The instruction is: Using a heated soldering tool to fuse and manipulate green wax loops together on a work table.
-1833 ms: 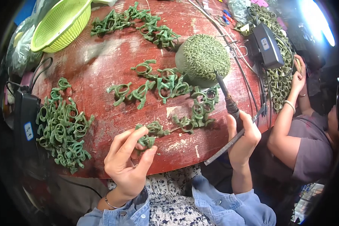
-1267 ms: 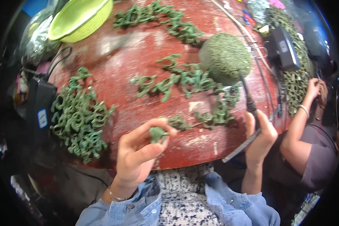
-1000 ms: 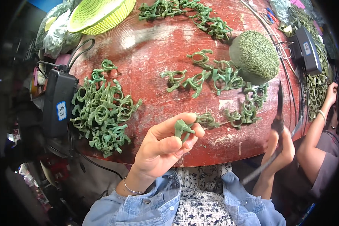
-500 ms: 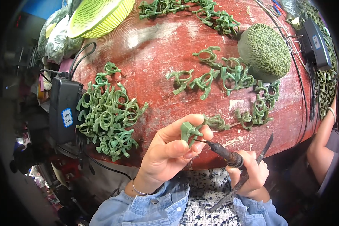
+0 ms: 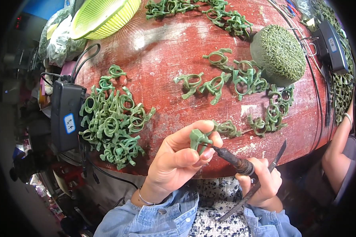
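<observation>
Between the thumb and fingers of my left hand [image 5: 177, 156] is a green wax ring [image 5: 199, 139], its broad faceted top turned up. My right hand [image 5: 264, 182] grips a dark soldering-iron-like wax pen [image 5: 234, 160], whose thin tip meets or nearly meets the ring's lower right side. A long flat dark metal tool [image 5: 279, 153], pointed at its upper end, also passes through the fingers of my right hand. Just beyond my left fingertips, a few more green wax rings [image 5: 227, 128] lie on the red table [image 5: 162, 59].
A heap of green wax rings [image 5: 114, 122] lies at left beside a black power box [image 5: 67, 114]. Loose rings [image 5: 213, 85] spread near a round textured green block [image 5: 279, 55]. A yellow-green basket [image 5: 106, 19] stands far left. Another person's arm [image 5: 338, 152] shows at right, near a second black box [image 5: 331, 45].
The wax pen has shifted slightly left and down, its tip staying by the ring. The ring and my left hand are nearly still.
</observation>
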`<act>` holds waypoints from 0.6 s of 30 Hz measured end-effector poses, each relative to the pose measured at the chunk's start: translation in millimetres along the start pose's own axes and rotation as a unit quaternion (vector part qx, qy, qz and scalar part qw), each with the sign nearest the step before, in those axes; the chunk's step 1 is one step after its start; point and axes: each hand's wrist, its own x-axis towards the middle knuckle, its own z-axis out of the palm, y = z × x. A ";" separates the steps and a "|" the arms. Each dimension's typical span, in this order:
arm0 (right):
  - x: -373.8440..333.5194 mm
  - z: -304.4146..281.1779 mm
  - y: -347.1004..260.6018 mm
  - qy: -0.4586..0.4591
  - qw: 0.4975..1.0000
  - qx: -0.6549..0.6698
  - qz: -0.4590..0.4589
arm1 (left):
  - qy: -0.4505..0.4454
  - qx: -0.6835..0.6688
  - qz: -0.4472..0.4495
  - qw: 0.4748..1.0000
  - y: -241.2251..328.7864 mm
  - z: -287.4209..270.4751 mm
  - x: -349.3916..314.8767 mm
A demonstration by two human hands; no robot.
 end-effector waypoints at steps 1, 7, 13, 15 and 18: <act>0.0 0.1 0.0 -0.001 1.000 -0.001 0.000 | 0.000 0.000 0.000 1.000 -0.1 0.1 0.0; -0.7 0.1 0.4 -0.001 1.000 -0.002 0.000 | 0.010 0.000 -0.001 1.000 0.2 1.4 -0.3; -0.6 -0.2 2.2 -0.004 1.000 -0.005 -0.015 | 0.008 0.001 -0.003 1.000 0.0 1.0 0.1; -0.3 0.1 2.2 -0.004 1.000 -0.002 -0.015 | 0.009 0.005 -0.003 1.000 0.2 1.3 0.3; -1.2 0.4 2.7 -0.004 1.000 -0.001 -0.015 | 0.009 0.003 -0.003 1.000 -0.1 1.0 0.4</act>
